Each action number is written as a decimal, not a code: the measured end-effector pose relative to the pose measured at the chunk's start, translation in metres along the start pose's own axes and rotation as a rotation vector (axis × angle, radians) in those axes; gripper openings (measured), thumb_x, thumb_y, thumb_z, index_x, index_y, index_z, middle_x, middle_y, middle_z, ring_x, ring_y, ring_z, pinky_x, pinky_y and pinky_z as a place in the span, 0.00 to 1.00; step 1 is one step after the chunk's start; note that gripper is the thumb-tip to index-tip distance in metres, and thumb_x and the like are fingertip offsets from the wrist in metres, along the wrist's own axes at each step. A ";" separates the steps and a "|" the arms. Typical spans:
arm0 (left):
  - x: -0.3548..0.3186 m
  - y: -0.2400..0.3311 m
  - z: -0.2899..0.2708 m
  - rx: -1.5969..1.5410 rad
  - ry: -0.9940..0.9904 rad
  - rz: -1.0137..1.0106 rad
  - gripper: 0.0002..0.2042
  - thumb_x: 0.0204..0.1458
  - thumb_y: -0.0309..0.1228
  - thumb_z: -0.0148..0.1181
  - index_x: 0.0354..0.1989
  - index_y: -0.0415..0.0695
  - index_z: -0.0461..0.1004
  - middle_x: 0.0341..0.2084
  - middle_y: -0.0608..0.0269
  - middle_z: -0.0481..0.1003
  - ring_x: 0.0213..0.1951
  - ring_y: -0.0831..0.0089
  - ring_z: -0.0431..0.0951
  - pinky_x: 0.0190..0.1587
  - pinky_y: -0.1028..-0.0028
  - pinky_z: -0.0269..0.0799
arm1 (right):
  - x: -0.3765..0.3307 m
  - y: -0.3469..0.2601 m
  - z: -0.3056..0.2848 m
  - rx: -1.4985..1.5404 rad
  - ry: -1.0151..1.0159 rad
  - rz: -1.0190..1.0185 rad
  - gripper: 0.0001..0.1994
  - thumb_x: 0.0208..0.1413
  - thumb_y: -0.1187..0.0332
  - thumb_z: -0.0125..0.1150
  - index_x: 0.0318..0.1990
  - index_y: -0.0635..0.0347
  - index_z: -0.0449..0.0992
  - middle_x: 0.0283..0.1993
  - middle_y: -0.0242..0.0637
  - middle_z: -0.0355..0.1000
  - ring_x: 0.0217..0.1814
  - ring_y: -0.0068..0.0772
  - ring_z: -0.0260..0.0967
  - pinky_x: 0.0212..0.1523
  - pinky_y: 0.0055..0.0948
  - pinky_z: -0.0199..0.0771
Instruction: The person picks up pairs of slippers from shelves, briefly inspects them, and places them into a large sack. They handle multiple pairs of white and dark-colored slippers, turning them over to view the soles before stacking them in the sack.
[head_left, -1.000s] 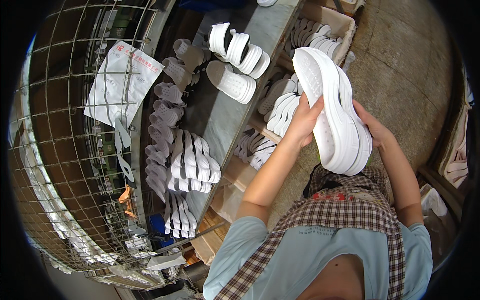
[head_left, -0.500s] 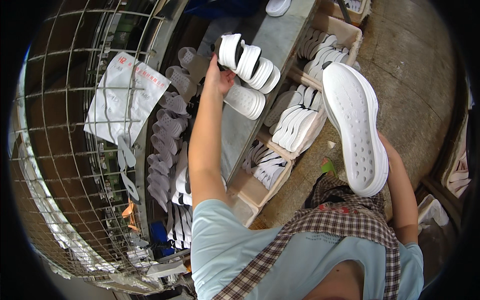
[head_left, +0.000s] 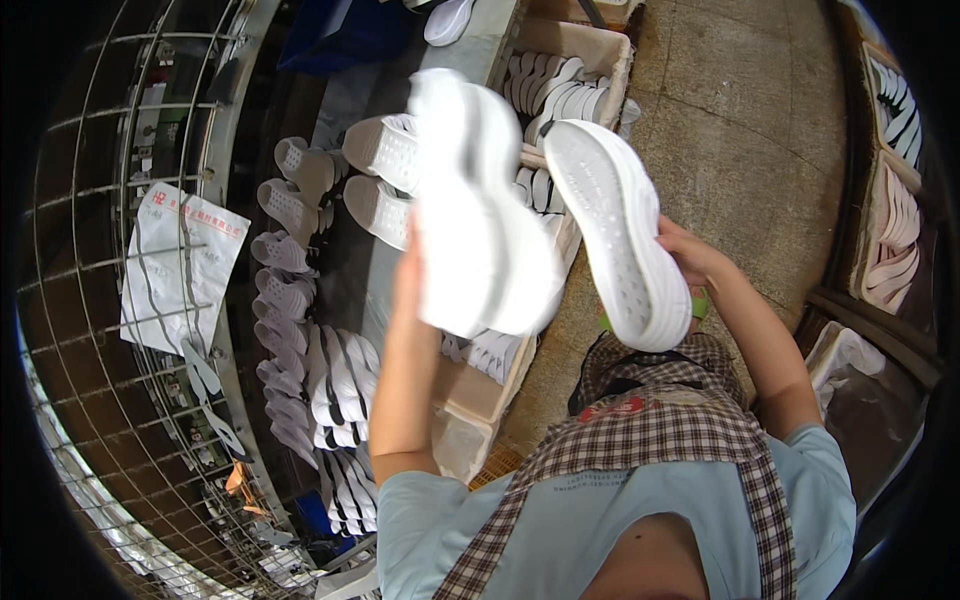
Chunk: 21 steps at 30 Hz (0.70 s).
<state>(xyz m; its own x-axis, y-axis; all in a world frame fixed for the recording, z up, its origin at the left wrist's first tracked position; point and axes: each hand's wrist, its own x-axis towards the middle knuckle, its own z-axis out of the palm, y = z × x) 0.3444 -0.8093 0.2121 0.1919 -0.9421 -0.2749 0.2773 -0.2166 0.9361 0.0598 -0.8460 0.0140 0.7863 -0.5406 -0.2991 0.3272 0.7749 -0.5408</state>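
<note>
My left hand (head_left: 408,275) grips a pair of white shoe soles (head_left: 470,230) by their left edge; they are motion-blurred, and most of the fingers are hidden behind them. To the right, my right hand (head_left: 692,256) is closed on the edge of another white shoe sole (head_left: 625,245), held with its dimpled inner side up and a dark spot at its far tip. More soles (head_left: 380,210) lie on the grey ledge (head_left: 375,95) just beyond my left hand.
Bins (head_left: 628,75) of white and black soles line the ledge's right side. Stacked soles (head_left: 285,290) stand at the left, beside a wire mesh with a paper sheet (head_left: 185,265). Crates of pinkish soles (head_left: 893,240) stand far right. A blue container (head_left: 345,35) is at the back.
My left hand has lifted soles off the ledge and brought them nearer, next to the sole in my right hand. The whole view has shifted, showing more of the right side.
</note>
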 end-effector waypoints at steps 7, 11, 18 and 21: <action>-0.065 -0.092 0.085 -0.082 0.057 -0.340 0.36 0.53 0.31 0.49 0.67 0.50 0.34 0.60 0.49 0.54 0.59 0.60 0.60 0.56 0.63 0.62 | 0.009 0.020 -0.011 -0.052 -0.017 0.240 0.37 0.55 0.50 0.52 0.66 0.60 0.48 0.66 0.42 0.52 0.65 0.35 0.55 0.63 0.32 0.57; -0.077 -0.104 0.078 0.389 0.093 -0.244 0.45 0.49 0.32 0.59 0.66 0.48 0.29 0.59 0.45 0.47 0.61 0.54 0.53 0.53 0.64 0.66 | -0.004 0.011 -0.033 -0.112 -0.124 0.301 0.36 0.55 0.52 0.55 0.65 0.62 0.50 0.66 0.42 0.53 0.65 0.31 0.55 0.63 0.29 0.56; 0.018 -0.100 -0.032 0.965 -0.501 -0.375 0.57 0.32 0.43 0.73 0.66 0.41 0.36 0.64 0.40 0.43 0.66 0.51 0.45 0.63 0.63 0.50 | -0.002 0.028 -0.069 -0.175 -0.409 0.725 0.36 0.48 0.58 0.64 0.61 0.68 0.58 0.59 0.42 0.63 0.56 0.26 0.64 0.57 0.26 0.64; 0.019 -0.144 -0.044 0.597 -1.012 -0.890 0.58 0.33 0.50 0.70 0.67 0.41 0.36 0.65 0.41 0.41 0.67 0.56 0.42 0.67 0.64 0.40 | -0.014 0.061 -0.068 -0.019 -0.265 0.883 0.32 0.49 0.58 0.63 0.59 0.65 0.62 0.55 0.39 0.68 0.53 0.25 0.67 0.54 0.25 0.66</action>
<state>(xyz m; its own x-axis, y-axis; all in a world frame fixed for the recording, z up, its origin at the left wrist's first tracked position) 0.3502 -0.7850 0.0625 -0.6247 -0.1646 -0.7633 -0.5199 -0.6418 0.5638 0.0335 -0.8134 -0.0680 0.8416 0.3384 -0.4209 -0.4552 0.8640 -0.2154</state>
